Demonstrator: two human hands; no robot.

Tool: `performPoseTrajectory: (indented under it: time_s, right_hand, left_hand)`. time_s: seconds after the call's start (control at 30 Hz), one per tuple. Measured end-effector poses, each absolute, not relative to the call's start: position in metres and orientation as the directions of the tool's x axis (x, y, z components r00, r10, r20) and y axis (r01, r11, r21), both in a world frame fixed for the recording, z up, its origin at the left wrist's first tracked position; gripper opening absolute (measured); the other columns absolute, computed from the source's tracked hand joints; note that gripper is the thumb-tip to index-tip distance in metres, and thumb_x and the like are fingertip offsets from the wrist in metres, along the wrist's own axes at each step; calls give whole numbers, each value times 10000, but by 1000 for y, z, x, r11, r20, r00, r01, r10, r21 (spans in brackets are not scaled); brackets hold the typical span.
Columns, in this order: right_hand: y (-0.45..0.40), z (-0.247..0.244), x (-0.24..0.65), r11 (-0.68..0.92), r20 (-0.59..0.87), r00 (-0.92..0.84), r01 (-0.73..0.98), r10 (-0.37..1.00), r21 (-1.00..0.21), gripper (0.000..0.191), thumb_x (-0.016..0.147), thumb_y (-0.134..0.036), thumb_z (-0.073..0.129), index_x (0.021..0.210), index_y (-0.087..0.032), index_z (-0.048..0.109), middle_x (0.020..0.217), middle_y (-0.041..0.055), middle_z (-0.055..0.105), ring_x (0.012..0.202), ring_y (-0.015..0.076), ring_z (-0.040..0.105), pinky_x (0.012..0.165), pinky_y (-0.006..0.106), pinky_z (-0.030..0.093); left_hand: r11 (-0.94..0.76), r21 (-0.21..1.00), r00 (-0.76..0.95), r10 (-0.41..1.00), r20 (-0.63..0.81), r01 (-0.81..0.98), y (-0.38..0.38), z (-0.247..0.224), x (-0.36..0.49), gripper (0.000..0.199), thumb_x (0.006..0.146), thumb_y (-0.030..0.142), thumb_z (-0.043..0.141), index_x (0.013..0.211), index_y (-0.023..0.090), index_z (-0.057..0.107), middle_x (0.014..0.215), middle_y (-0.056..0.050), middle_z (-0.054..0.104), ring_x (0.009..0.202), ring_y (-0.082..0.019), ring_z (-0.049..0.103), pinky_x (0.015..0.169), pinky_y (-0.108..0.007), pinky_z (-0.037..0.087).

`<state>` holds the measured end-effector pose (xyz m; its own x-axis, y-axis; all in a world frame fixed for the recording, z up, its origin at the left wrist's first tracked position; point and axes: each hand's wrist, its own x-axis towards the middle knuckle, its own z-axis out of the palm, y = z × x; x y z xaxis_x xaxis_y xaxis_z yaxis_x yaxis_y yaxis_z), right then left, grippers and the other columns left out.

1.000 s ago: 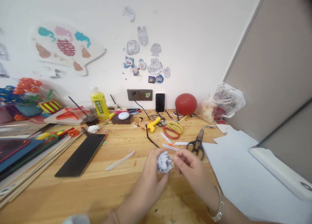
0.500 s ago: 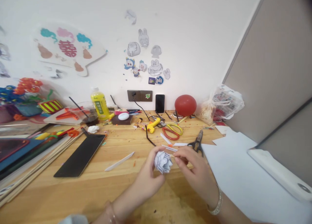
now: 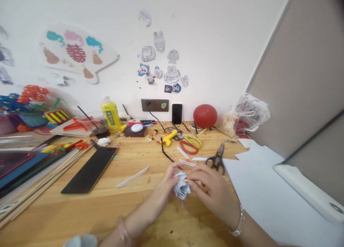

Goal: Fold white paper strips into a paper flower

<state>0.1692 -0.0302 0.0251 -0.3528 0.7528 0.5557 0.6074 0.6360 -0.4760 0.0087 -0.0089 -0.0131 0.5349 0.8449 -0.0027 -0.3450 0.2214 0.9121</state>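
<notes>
A white folded-paper flower [image 3: 182, 187] is held above the wooden table, in the lower middle of the head view. My left hand [image 3: 167, 184] grips it from the left side, thumb on top. My right hand [image 3: 205, 182] pinches a thin, light wooden stick [image 3: 186, 180], whose tip touches the petals on the right side of the flower. The rest of the stick is hidden by my fingers. White paper strips [image 3: 187, 163] lie just behind my hands, and black scissors [image 3: 216, 160] lie beyond my right hand.
White paper sheets [image 3: 263, 189] cover the right side. Behind are a yellow glue gun [image 3: 170, 137], red-and-yellow scissors [image 3: 190, 144], a red balloon [image 3: 205, 115], a phone [image 3: 177, 114] and a yellow bottle [image 3: 111, 114]. A black slab [image 3: 90, 171] and wooden sticks [image 3: 51, 182] lie left.
The flower has turned in my left hand and sits slightly lower. My right hand has moved left, bringing the stick's tip onto the petals.
</notes>
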Motion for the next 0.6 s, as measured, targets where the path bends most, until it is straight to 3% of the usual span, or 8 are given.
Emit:
performPoseTrajectory:
  time_s: [0.2,0.47,0.6]
  right_hand:
    - [-30,24,171,636,546,-368,620,753,-459,93,803,-244,556,779,-184,622,801,50,597,743,173,563,670,297,445]
    - [-26,24,170,518,397,-333,556,855,-650,92,725,-199,654,705,-186,565,765,10,596,729,156,558,644,265,418]
    - [-26,24,170,463,341,-314,570,886,-678,127,690,-172,675,692,-184,549,761,0,598,734,155,560,633,252,414]
  left_hand:
    - [64,984,474,880,23,-165,-11,-14,4,312,839,256,362,1150,247,391,938,-16,535,671,-119,534,513,-206,448]
    - [-38,998,447,893,52,-41,-15,1,4,289,818,240,365,1097,239,441,946,-17,530,734,-145,522,562,-229,430]
    - [-60,998,461,885,62,-18,-16,1,4,303,828,250,354,1123,240,420,1002,-28,519,777,-150,506,607,-236,417]
